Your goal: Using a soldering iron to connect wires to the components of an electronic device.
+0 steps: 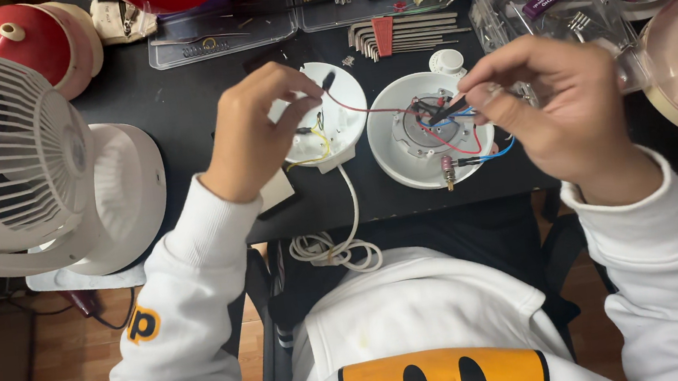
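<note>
A black worktable (173, 99) spreads beneath both hands, its near edge just below the wrists. Under and to the left of the left arm lies brown wood-plank floor (0, 378). Light is dim and warm, the far table edge falling into shadow.

White desk fan (16, 161), hex key set (397, 35), clear plastic boxes (223, 31), red dome (27, 35)

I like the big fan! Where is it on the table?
In the head view, the white fan stands at the table's left edge, left of the left hand, with a red and cream dome just behind it.
</note>
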